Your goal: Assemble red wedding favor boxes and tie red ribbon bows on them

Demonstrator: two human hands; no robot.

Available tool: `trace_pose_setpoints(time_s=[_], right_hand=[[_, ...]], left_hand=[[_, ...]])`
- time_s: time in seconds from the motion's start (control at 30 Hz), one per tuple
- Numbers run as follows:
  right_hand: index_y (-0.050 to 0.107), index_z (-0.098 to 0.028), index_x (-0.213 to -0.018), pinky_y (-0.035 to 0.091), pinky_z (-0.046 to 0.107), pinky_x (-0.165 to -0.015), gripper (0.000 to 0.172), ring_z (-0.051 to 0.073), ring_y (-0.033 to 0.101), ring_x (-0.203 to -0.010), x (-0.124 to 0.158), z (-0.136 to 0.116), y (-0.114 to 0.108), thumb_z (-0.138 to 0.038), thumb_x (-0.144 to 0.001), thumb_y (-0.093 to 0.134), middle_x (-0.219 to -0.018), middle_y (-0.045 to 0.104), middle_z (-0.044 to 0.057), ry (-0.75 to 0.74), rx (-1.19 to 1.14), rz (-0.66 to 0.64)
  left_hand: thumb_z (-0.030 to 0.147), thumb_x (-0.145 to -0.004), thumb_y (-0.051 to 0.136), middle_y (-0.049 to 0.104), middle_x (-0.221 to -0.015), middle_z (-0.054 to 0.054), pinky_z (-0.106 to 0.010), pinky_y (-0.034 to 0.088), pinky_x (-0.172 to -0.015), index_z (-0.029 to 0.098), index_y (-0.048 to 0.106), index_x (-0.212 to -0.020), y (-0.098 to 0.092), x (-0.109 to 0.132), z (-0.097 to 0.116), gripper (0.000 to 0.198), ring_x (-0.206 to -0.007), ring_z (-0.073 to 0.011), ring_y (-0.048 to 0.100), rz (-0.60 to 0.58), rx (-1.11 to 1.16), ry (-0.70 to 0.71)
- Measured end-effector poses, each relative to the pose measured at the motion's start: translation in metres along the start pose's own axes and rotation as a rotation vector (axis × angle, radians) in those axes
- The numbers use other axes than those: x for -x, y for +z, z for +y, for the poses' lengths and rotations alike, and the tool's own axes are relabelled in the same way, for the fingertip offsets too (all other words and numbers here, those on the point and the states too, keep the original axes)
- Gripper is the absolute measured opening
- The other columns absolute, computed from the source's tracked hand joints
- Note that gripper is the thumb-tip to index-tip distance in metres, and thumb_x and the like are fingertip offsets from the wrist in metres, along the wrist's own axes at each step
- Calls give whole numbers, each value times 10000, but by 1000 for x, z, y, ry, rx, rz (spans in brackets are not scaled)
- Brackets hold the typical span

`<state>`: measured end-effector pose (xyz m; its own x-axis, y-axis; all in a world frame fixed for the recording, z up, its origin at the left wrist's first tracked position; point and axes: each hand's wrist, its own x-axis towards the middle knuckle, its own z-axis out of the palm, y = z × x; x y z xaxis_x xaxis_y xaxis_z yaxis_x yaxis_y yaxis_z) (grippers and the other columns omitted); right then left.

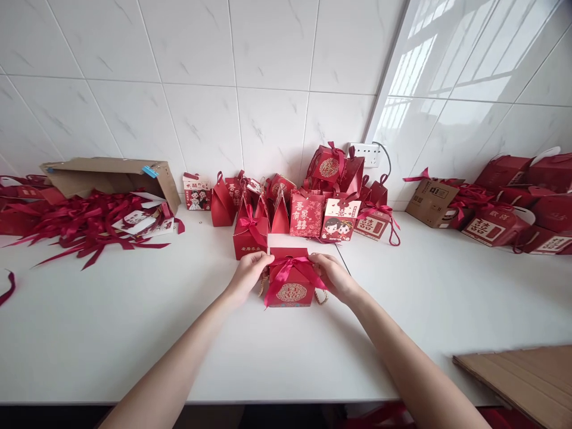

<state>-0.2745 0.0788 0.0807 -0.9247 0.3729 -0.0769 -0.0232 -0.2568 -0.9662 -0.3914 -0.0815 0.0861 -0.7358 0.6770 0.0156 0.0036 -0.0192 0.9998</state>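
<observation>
A small red gift box [290, 291] with a gold round emblem stands on the white table [111, 322] in front of me. A red satin ribbon [286, 269] lies across its top, with tails hanging down the front. My left hand [247, 271] pinches the ribbon at the box's left top edge. My right hand [331, 275] pinches the ribbon at the right top edge. Both hands are closed on the ribbon. A twisted rope handle [320, 296] hangs at the box's right side.
Several finished red boxes [308, 205] crowd the wall behind. A tipped cardboard carton [111, 176] and a heap of loose red ribbons [84, 223] lie at left. More red boxes [513, 202] and a small carton [431, 202] sit at right. Flat cardboard [522, 375] lies near right.
</observation>
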Motion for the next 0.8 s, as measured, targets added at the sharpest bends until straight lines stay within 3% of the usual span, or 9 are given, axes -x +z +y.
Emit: trace_pose_setpoints(time_s=[0.8], right_hand=[[400, -197, -565, 209, 261, -512, 348, 79, 278, -493, -2, 4, -2, -410, -669, 654, -528, 345, -68, 17, -31, -11]], left_hand=[[469, -647, 639, 377, -539, 60, -214, 275, -511, 191, 370, -555, 2, 2, 1, 398, -512, -89, 357, 4, 27, -31]])
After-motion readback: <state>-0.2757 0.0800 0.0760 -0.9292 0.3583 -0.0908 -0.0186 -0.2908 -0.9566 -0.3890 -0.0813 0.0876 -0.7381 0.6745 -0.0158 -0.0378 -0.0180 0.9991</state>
